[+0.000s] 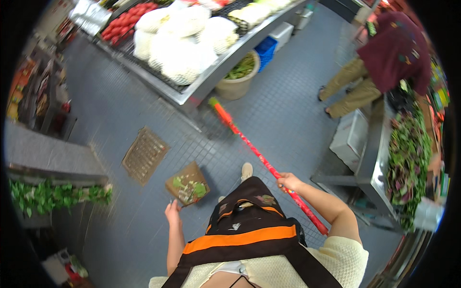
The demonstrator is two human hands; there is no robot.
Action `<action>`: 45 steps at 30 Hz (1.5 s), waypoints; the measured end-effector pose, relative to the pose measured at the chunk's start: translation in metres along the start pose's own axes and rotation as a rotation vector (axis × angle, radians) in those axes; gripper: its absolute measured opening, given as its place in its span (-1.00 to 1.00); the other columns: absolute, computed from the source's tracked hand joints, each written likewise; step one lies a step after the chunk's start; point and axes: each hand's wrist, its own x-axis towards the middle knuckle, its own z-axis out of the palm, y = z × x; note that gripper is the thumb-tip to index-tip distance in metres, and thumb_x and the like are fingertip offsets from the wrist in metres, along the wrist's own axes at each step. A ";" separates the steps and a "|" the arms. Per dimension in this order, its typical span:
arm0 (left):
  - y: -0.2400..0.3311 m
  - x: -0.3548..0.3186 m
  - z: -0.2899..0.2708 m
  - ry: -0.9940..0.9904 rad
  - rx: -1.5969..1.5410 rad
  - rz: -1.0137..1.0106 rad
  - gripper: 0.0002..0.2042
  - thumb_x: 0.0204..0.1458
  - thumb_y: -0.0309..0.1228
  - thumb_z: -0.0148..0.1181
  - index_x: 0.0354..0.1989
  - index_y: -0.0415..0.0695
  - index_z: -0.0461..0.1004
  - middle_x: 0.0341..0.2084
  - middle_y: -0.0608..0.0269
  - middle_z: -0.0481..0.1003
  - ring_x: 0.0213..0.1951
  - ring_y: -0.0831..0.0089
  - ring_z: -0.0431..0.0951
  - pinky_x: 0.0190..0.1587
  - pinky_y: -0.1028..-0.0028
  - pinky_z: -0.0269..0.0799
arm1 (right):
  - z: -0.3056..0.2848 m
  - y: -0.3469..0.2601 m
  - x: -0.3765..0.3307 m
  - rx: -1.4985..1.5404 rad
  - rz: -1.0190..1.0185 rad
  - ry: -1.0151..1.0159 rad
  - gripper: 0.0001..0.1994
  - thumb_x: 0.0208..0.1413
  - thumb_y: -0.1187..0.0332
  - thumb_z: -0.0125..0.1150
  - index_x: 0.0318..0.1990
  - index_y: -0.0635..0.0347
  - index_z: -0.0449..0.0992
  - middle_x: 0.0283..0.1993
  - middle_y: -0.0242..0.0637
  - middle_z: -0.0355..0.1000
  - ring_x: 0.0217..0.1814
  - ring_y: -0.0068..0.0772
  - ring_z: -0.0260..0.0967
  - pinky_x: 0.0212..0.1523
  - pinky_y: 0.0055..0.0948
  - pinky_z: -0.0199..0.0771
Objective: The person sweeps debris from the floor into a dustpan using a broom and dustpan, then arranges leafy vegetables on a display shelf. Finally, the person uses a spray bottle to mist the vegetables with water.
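The step in hand appears to be floor sweeping, with debris collection under way. The right hand is closed around the red handle of the broom, gripping it about midway along the shaft; the broom head rests on the grey floor just below the front edge of the steel produce counter. The left hand grips the near edge of a brown cardboard piece, fingers curled on it, used as a dustpan; it lies low over the floor near the floor drain grate and carries green leaf scraps. Broom head and cardboard are well apart. The next move, by judgement, calls for drawing the broom head back toward the cardboard while holding the cardboard's edge flat against the floor. Another person works at the right-hand vegetable counter.
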 end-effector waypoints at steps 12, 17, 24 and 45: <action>0.025 0.087 0.033 0.151 0.252 -0.184 -0.73 -0.06 -0.38 0.11 -0.74 -0.09 0.24 -0.77 0.35 0.30 -0.63 0.59 0.26 -0.49 0.57 0.17 | 0.069 -0.219 0.264 -0.333 -0.310 -0.062 -0.72 -0.06 0.45 -0.11 -0.13 0.20 0.29 -0.66 -0.39 0.25 -0.74 -0.58 0.17 -0.73 -0.54 0.20; 0.000 0.133 0.065 0.191 0.374 -0.231 -0.73 -0.09 -0.36 0.15 -0.74 -0.10 0.26 -0.78 0.39 0.28 -0.67 0.65 0.20 -0.61 0.57 0.12 | 0.103 -0.306 0.431 -0.934 -0.484 -0.040 -0.75 -0.09 0.42 -0.04 -0.21 0.23 0.42 -0.52 -0.19 0.40 -0.53 -0.25 0.35 -0.49 -0.33 0.37; -0.031 0.165 0.108 0.114 0.637 -0.138 -0.65 -0.08 -0.23 0.12 -0.67 -0.29 0.31 -0.79 0.02 0.24 -0.71 0.30 0.23 -0.58 0.31 0.19 | 0.075 -0.209 0.517 -1.117 -0.817 0.256 -0.77 -0.10 0.33 0.03 -0.30 0.24 0.46 -0.29 0.05 0.41 -0.21 0.09 0.35 -0.20 -0.09 0.34; -0.050 0.188 0.109 0.073 0.466 -0.234 -0.70 0.00 -0.27 0.07 -0.65 -0.24 0.33 -0.80 0.20 0.25 -0.67 0.45 0.16 -0.56 0.41 0.18 | 0.073 -0.223 0.474 -1.606 -0.345 0.050 -0.33 -0.12 0.42 0.01 0.24 -0.06 -0.03 -0.24 0.07 0.41 -0.17 0.05 0.36 -0.13 -0.16 0.38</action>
